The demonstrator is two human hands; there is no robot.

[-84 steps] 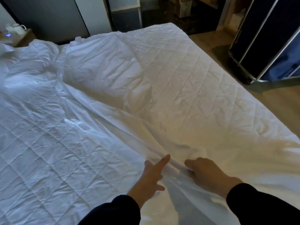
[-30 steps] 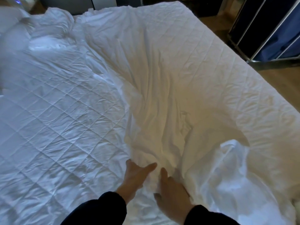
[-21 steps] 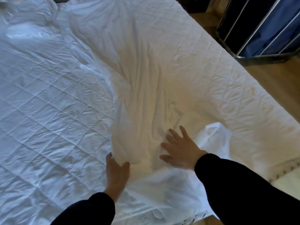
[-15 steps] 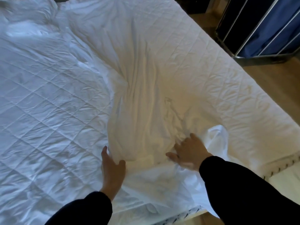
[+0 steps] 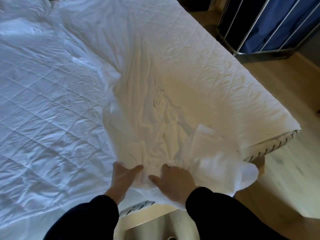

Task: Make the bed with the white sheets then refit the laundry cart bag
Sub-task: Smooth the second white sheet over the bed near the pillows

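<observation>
Sheet (image 5: pixel 152 118): lying bunched at the bed's (image 5: pixel 52 110) near edge.
Left hand (image 5: pixel 123 177), right hand (image 5: pixel 174 182): fingers lying open, pressing the sheet.
Technique: spreading outward evenly, avoiding new creases.

The bed (image 5: pixel 52 118) is running off the left and top edges, so its far end is hiding out of view. The laundry cart (image 5: pixel 277 26) is being cut by the top and right edges. Sheet (image 5: pixel 230 167) folds near the bed's corner are blurring. The left hand (image 5: pixel 123 177) fingertips are disappearing under bunched cloth, and both sleeves (image 5: pixel 225 219) are leaving the bottom edge.
</observation>
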